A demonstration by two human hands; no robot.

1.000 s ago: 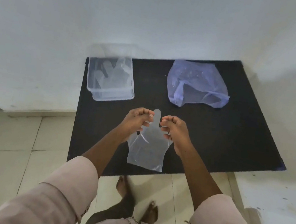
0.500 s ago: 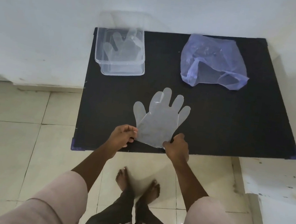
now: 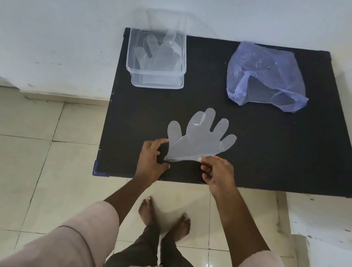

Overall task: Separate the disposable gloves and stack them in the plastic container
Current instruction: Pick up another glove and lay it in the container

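I see my left hand point(image 3: 152, 159) and right hand point(image 3: 218, 173) each pinching the cuff of a clear disposable glove point(image 3: 199, 137) spread over the black table point(image 3: 280, 147). The clear plastic container point(image 3: 154, 79) at the far left holds flattened gloves; a bluish plastic bag point(image 3: 267, 76) lies well apart.

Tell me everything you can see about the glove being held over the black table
The glove is a thin, translucent, whitish plastic disposable one, spread flat with thumb and four fingers fanned away from the person. It sits over the near middle of the black table. The left hand pinches its cuff at one corner and the right hand at the other. The cuff edge looks slightly crumpled. Nothing else touches it.
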